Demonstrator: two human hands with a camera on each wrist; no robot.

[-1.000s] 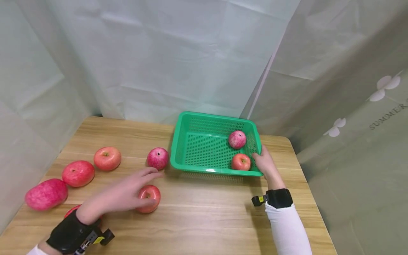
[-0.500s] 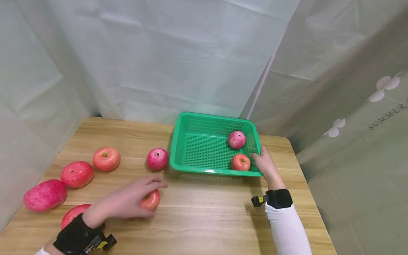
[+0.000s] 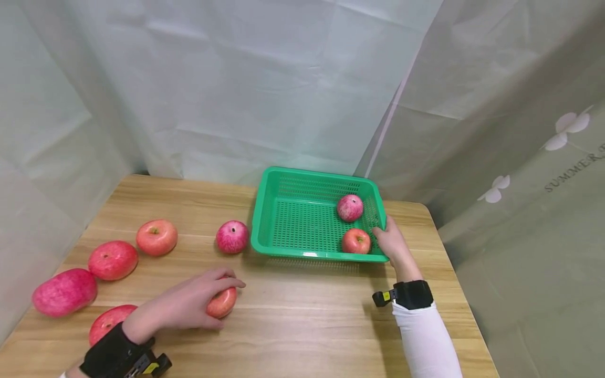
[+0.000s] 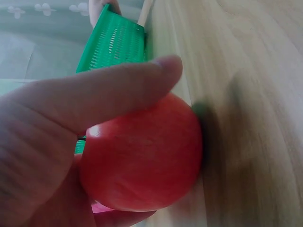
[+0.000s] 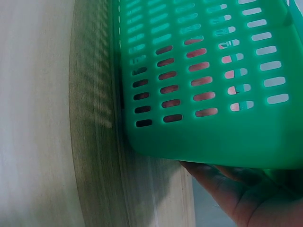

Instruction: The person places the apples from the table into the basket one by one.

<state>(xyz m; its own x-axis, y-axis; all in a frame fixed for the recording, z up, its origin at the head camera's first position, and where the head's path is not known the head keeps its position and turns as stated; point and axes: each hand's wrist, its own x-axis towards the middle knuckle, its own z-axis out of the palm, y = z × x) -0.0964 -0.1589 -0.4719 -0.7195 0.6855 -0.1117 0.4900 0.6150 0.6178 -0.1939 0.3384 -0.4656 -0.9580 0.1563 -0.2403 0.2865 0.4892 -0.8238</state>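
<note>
My left hand (image 3: 191,302) curls round a red apple (image 3: 222,303) on the table, thumb on one side and fingers on the other. In the left wrist view the thumb lies over the apple (image 4: 144,156), and fingers show beneath it. My right hand (image 3: 393,244) grips the right end of a green plastic basket (image 3: 257,231), thumb over the rim. The right wrist view shows the slotted basket wall (image 5: 199,137) with the hand (image 5: 236,194) under its edge. Inside the basket are a mottled pink-red fruit (image 3: 350,208) and an apple (image 3: 356,241).
A dark pink round fruit (image 3: 232,237) sits just left of the basket. Farther left lie an apple (image 3: 157,237), a red fruit (image 3: 113,260) and an elongated pink fruit (image 3: 64,292). Another red fruit (image 3: 111,321) is partly hidden by the left wrist. Curtains hang behind the wooden table (image 3: 302,336).
My left hand has come down slightly and closed round the apple, uncovering the red fruit by its wrist. The right hand and basket have stayed in place.
</note>
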